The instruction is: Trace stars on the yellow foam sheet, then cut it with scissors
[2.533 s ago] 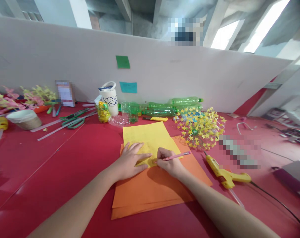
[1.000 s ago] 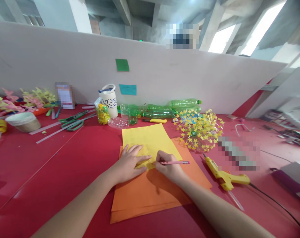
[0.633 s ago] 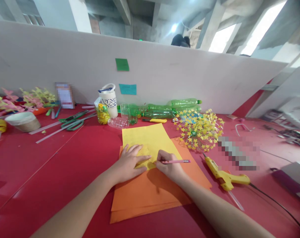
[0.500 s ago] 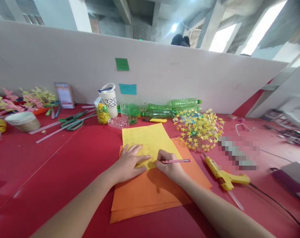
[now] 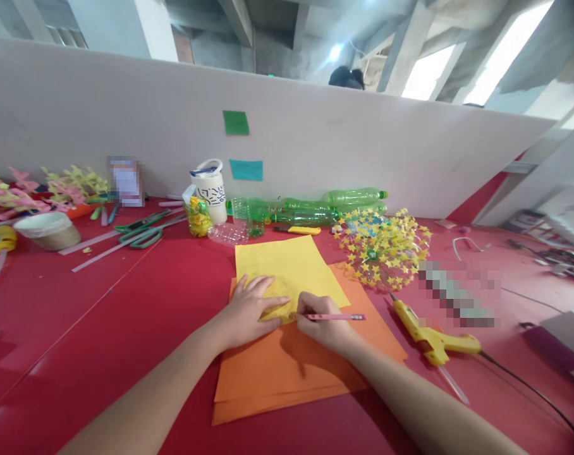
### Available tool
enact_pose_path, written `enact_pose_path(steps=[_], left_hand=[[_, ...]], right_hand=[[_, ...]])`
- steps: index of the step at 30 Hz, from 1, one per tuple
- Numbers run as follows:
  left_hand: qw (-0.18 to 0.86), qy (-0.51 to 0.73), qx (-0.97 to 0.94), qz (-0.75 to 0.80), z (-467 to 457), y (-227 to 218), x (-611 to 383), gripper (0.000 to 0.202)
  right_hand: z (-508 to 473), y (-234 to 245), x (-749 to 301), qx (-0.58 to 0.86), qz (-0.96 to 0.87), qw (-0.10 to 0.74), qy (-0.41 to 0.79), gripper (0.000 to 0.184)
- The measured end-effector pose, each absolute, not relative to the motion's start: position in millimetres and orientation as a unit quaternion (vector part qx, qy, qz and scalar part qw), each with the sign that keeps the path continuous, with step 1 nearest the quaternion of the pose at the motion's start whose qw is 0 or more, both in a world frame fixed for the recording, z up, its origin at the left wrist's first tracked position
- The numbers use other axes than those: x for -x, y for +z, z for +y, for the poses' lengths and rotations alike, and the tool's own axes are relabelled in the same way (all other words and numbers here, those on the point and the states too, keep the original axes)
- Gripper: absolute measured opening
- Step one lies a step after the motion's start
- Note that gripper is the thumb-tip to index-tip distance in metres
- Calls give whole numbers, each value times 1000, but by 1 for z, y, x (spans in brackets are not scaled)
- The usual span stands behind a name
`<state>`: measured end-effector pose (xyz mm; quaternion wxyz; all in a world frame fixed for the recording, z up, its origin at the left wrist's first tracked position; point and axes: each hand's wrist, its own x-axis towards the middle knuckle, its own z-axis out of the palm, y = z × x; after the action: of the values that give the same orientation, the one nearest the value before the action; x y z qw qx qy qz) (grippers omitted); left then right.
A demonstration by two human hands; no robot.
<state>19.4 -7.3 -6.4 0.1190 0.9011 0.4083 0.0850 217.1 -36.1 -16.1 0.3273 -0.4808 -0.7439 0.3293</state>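
Presses open left hand (image 5: 249,311) flat on yellow paper sheet (image 5: 287,268), frame centre; grips pink pencil (image 5: 339,316) in closed right hand (image 5: 322,323), tip hard to make out; covers sheet's near edge.

My right hand (image 5: 322,323) now sits a little nearer to me at the near edge of the yellow sheet (image 5: 287,268). The pink pencil (image 5: 337,316) in it lies almost level instead of tilting up. Its tip seems to have slid slightly, though my fingers hide it.
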Motion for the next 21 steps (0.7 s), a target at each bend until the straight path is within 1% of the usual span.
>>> enact_pose_path(steps=[8,14,16,19,20,21], left_hand=[[114,86,-904,402,-7,-7,-18,41],[112,81,-904,404,-7,-6,-19,39],[112,81,-905,403,-7,-6,-19,39],[113,79,-908,395,-7,-7,-18,40],[113,79,-910,392,-7,-8,-17,40],[111,79,-911,390,-7,-9,-17,40]], right_hand=[[-37,-19,-217,457,-762,320,329,10],[-36,-21,-217,447,-756,320,354,10],[-32,-23,-220,455,-731,351,368,10],[-21,-20,-231,496,-656,434,368,6],[-18,-18,-236,505,-647,448,355,10],[-15,-15,-240,513,-653,444,336,15]])
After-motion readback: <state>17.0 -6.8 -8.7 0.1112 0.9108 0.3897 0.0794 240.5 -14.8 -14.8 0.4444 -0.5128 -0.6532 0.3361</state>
